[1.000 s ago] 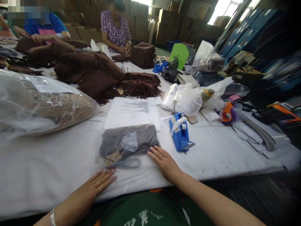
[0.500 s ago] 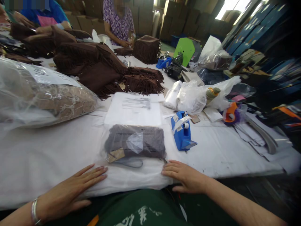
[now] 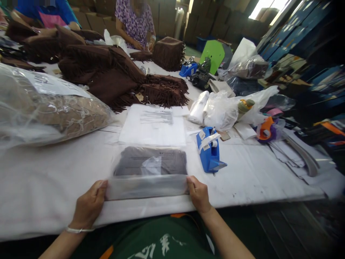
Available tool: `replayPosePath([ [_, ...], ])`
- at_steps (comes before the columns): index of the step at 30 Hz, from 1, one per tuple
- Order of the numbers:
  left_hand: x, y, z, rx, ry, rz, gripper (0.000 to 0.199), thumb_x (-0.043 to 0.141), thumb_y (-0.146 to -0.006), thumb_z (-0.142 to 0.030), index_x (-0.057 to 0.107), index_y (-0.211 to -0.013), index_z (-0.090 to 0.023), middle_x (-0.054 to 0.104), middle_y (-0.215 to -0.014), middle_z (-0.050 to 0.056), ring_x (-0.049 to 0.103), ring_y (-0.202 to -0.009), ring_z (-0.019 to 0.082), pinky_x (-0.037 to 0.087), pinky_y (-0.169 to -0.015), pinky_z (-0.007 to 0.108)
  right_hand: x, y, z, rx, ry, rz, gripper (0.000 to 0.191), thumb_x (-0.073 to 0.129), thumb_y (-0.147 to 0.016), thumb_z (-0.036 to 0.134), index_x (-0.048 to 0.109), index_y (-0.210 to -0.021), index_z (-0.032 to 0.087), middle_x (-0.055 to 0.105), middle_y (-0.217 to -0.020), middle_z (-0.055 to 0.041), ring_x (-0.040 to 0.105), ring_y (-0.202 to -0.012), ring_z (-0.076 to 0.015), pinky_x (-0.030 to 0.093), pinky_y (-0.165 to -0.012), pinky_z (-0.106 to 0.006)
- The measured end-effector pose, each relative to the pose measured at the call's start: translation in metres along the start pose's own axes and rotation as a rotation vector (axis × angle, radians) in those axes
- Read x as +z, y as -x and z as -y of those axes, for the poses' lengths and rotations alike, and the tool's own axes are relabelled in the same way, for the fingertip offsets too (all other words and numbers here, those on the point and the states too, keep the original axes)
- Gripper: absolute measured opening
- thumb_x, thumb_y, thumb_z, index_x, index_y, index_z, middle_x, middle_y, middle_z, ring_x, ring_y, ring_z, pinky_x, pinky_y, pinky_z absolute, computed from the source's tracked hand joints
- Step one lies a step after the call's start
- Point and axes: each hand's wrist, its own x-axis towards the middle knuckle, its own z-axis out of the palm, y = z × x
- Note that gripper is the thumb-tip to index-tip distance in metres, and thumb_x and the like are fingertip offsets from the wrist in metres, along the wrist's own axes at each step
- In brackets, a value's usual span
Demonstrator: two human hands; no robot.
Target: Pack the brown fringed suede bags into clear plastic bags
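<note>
A clear plastic bag [image 3: 147, 187] lies on the white-covered table in front of me, its near end folded up over the front. Inside it shows a dark grey item [image 3: 129, 162], perhaps a pouch, with a pale patch on it. At the left corner of the fold, my left hand [image 3: 91, 203] pinches the plastic, thumb on top. My right hand [image 3: 198, 192] grips the opposite corner the same way. Just right of the bag stands a blue tape dispenser [image 3: 207, 154]. Behind the bag is a stack of white printed plastic bags [image 3: 153, 131].
Left is a large clear sack [image 3: 67, 111] of tan goods. Brown fringed pieces [image 3: 107, 72] lie farther back, where a person in a purple patterned top [image 3: 134, 21] works. On the right are plastic rolls [image 3: 199, 108] and an orange tape dispenser [image 3: 265, 129].
Both hands went from lying flat and spread beside the bag to gripping its near corners. The bag's near end is now folded up, covering the tag and strap.
</note>
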Motion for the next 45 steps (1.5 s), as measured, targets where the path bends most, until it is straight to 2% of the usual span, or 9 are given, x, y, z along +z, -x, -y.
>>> replayPosePath([
  [3,-0.006,-0.015,-0.006,0.115,-0.276,0.11,0.041,0.022,-0.095,-0.029,0.061,-0.096,-0.017,0.067,-0.076,0.008,0.06,-0.051,0.021,0.036,-0.041,0.028,0.0,-0.013,0.013,0.127,0.079,0.083,0.045,0.029,-0.096,0.043,0.065,-0.078,0.022,0.065,-0.062,-0.0023,0.06,-0.057,-0.0177,0.038,-0.055,-0.027],
  [6,-0.019,-0.034,-0.023,0.173,-0.377,0.091,0.039,0.026,-0.095,-0.032,0.061,-0.099,-0.014,0.065,-0.077,0.011,0.059,-0.056,0.024,0.043,-0.051,0.035,-0.002,-0.021,0.019,0.181,0.168,0.147,0.046,0.03,-0.095,0.044,0.067,-0.078,0.023,0.069,-0.067,-0.0046,0.063,-0.062,-0.0196,0.037,-0.056,-0.027],
  [10,-0.02,-0.053,-0.078,0.398,-0.039,-0.012,0.034,0.049,-0.09,-0.039,0.054,-0.113,-0.014,0.06,-0.107,0.013,0.051,-0.109,0.029,0.04,-0.096,0.045,-0.001,-0.022,0.021,0.209,0.222,0.155,0.046,0.03,-0.095,0.043,0.068,-0.08,0.023,0.07,-0.069,-0.0073,0.063,-0.063,-0.0214,0.038,-0.056,-0.028],
  [15,0.016,-0.059,-0.119,0.393,0.305,0.164,0.023,0.05,-0.09,-0.037,0.054,-0.078,-0.018,0.057,-0.084,0.005,0.053,-0.086,0.021,0.046,-0.08,0.036,-0.001,-0.023,0.015,0.259,-0.072,0.123,0.042,0.037,-0.092,0.046,0.065,-0.071,0.022,0.067,-0.064,-0.0031,0.06,-0.061,-0.0186,0.039,-0.058,-0.027],
  [20,0.034,-0.062,-0.106,0.372,0.383,0.09,0.029,0.051,-0.088,-0.046,0.052,-0.075,-0.02,0.057,-0.08,0.004,0.053,-0.082,0.021,0.045,-0.079,0.035,-0.038,-0.022,-0.014,0.426,-0.347,-0.091,0.041,0.039,-0.09,0.051,0.06,-0.076,0.019,0.058,-0.053,0.0015,0.056,-0.053,-0.0159,0.044,-0.057,-0.026],
  [25,0.041,-0.067,-0.1,0.411,0.41,0.048,0.038,0.052,-0.083,-0.057,0.055,-0.077,-0.02,0.06,-0.081,0.005,0.056,-0.081,0.023,0.045,-0.079,0.036,-0.099,-0.039,-0.044,0.48,-0.364,-0.58,0.042,0.039,-0.09,0.05,0.06,-0.104,0.017,0.065,-0.095,-0.0075,0.059,-0.091,-0.0202,0.045,-0.084,-0.032],
  [30,0.037,-0.068,-0.104,0.407,0.393,0.059,0.04,0.05,-0.082,-0.058,0.056,-0.075,-0.019,0.061,-0.079,0.006,0.057,-0.079,0.023,0.046,-0.077,0.037,-0.109,-0.055,-0.043,0.406,-0.441,-0.422,0.038,0.044,-0.087,0.046,0.07,-0.088,0.017,0.063,-0.112,-0.0092,0.058,-0.103,-0.021,0.046,-0.088,-0.033],
  [39,0.043,-0.065,-0.098,0.339,0.41,0.096,0.043,0.05,-0.081,-0.061,0.057,-0.075,-0.018,0.062,-0.081,0.007,0.056,-0.081,0.023,0.044,-0.08,0.038,-0.092,-0.027,-0.066,0.433,-0.267,-0.584,0.028,0.058,-0.077,0.044,0.069,-0.073,0.018,0.061,-0.113,-0.0112,0.04,-0.124,-0.0279,0.023,-0.109,-0.045],
  [45,0.049,-0.067,-0.094,0.348,0.45,0.112,0.041,0.051,-0.081,-0.06,0.056,-0.077,-0.02,0.06,-0.081,0.006,0.055,-0.081,0.025,0.043,-0.08,0.041,-0.115,-0.059,-0.048,0.377,-0.448,-0.41,0.045,0.044,-0.087,0.046,0.059,-0.12,0.019,0.071,-0.091,-0.0072,0.061,-0.099,-0.0211,0.044,-0.092,-0.039],
])
